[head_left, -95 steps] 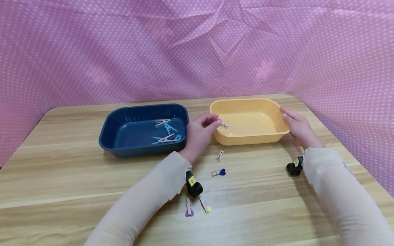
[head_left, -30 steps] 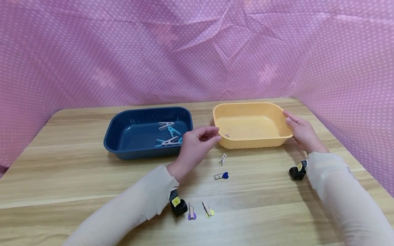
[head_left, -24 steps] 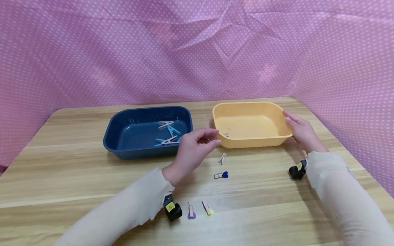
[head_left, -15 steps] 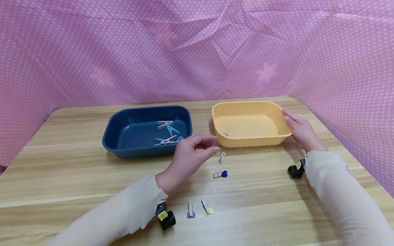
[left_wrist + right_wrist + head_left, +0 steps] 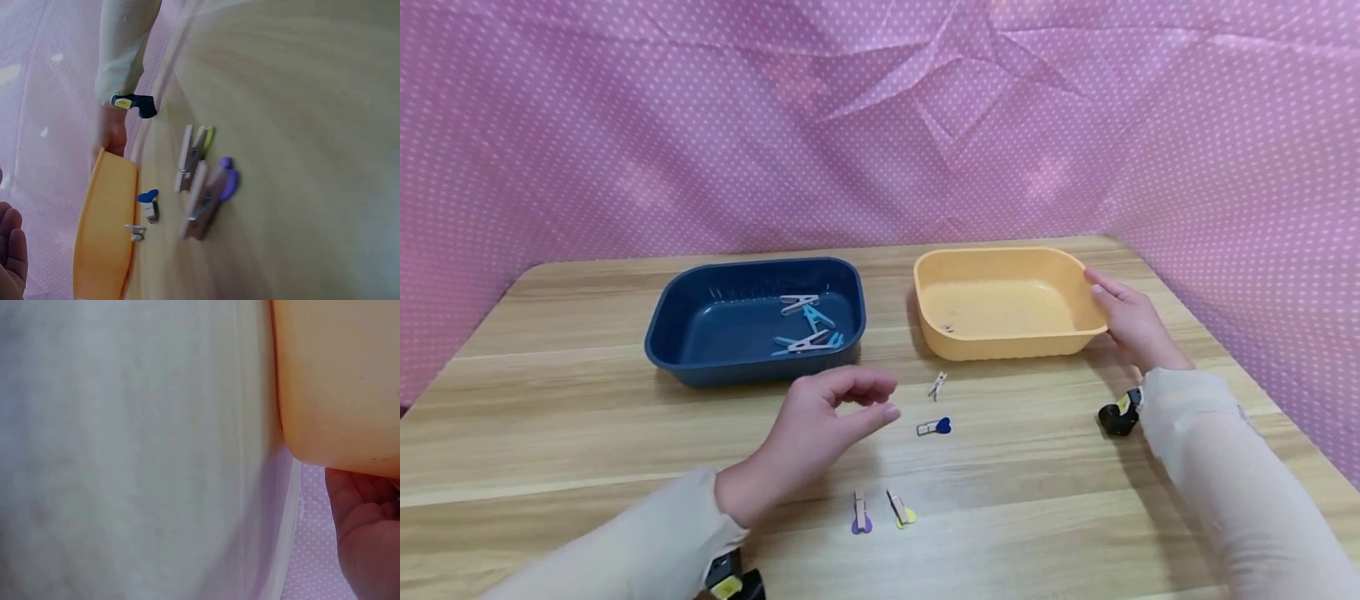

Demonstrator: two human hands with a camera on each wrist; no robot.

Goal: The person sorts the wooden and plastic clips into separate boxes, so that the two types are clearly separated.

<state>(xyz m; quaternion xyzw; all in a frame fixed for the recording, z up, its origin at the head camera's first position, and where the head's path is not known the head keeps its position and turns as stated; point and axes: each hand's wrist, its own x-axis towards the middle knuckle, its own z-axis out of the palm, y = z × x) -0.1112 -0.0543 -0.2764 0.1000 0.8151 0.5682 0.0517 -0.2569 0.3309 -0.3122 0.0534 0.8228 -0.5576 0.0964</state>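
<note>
My left hand (image 5: 816,421) hovers over the table in front of the blue basin (image 5: 700,367), thumb and fingers apart with nothing between them. At the right end of the yellow basin (image 5: 1022,348), my right hand (image 5: 1138,325) grips the rim; the right wrist view shows that hand (image 5: 369,537) against the end wall. Right of my left hand lie a small clothespin (image 5: 937,385) and one with a dark blue heart (image 5: 943,426). Nearer are clothespins with a purple heart (image 5: 861,512) and a yellow heart (image 5: 898,507). A small clip (image 5: 948,327) lies inside the yellow basin.
Several white and light blue plastic clothespins (image 5: 808,342) lie in the right part of the blue basin. The wood-grain table (image 5: 587,442) runs back to a pink polka-dot cloth (image 5: 700,150) that hangs behind and at both sides.
My left hand let go of a pink-ended clothespin, which now lies in the yellow basin. It then drew back toward the left and nearer me. My right hand stayed on the rim.
</note>
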